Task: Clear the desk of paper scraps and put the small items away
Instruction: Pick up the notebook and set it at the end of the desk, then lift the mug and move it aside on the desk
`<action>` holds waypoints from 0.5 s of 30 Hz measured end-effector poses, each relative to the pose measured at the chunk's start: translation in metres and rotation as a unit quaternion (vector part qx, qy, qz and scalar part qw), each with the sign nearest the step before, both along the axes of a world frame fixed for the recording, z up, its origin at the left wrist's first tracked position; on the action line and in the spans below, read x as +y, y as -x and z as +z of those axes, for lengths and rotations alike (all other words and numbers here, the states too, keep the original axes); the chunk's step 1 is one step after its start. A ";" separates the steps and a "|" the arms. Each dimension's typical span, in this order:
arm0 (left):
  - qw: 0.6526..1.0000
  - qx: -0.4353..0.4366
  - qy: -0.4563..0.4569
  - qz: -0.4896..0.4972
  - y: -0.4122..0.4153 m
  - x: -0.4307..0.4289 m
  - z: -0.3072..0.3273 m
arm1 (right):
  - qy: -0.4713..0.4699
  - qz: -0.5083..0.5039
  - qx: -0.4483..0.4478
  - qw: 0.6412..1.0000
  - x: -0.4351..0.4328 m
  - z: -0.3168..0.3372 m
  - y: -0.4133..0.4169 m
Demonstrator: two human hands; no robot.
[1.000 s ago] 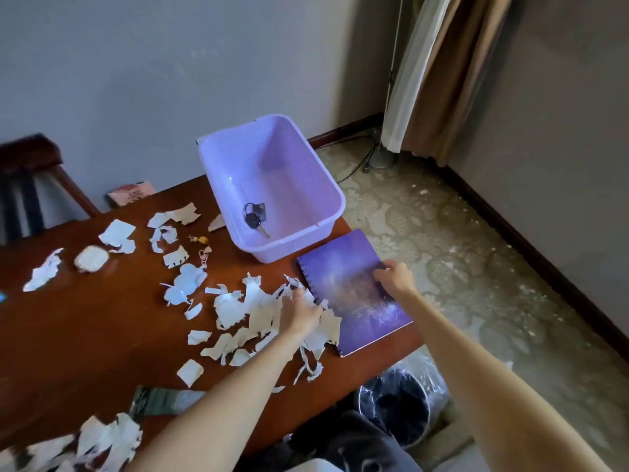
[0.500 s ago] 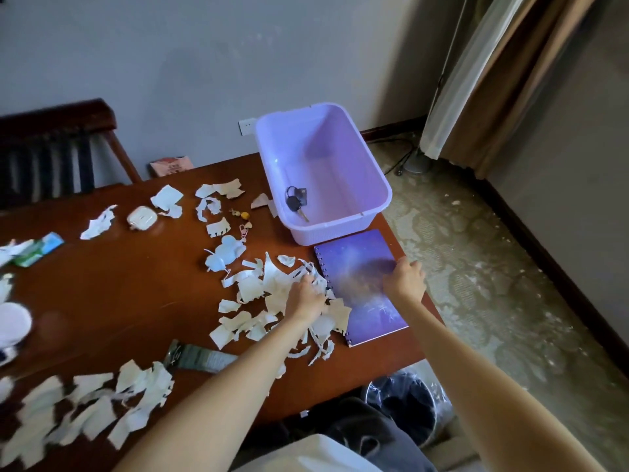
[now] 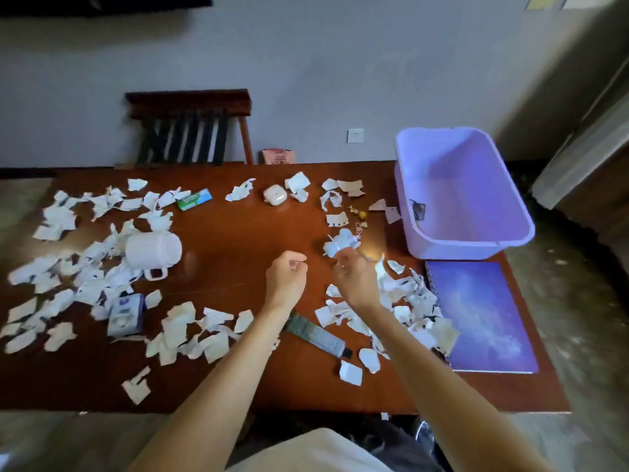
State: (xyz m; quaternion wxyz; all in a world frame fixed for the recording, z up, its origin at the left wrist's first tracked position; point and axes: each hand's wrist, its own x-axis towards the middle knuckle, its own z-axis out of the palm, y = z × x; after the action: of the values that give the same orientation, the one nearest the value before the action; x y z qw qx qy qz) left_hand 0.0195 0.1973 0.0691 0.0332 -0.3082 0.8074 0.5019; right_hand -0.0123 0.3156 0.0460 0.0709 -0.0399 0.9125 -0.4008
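Torn white paper scraps lie all over the brown desk: one heap at the left, one in the front middle, one at the right. My left hand is a closed fist above the bare middle, with nothing showing in it. Beside it, my right hand hovers blurred at the right heap's edge with its fingers curled. Small items include a white earbud case, a green pack, tiny charms and a blue-white box.
A lilac plastic basin stands at the desk's far right with keys inside. A purple spiral notebook lies in front of it. A white mug lies on its side at the left. A dark flat strip passes under my arms. A wooden chair stands behind.
Both hands have left the notebook and the right scrap heap and moved left toward the desk's middle. My left hand has closed into a fist. The view has swung left, showing the whole desk.
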 end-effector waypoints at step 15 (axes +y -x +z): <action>0.964 -0.092 -0.082 0.237 -0.046 -0.273 -0.017 | -0.048 0.245 -0.118 0.961 -0.291 0.004 -0.010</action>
State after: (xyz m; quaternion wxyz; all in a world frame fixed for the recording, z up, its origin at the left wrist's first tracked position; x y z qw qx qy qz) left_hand 0.0660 -0.0757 0.0526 0.0124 -0.5322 0.6609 0.5290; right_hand -0.0019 0.0248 0.0495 0.2758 -0.2113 0.8782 -0.3286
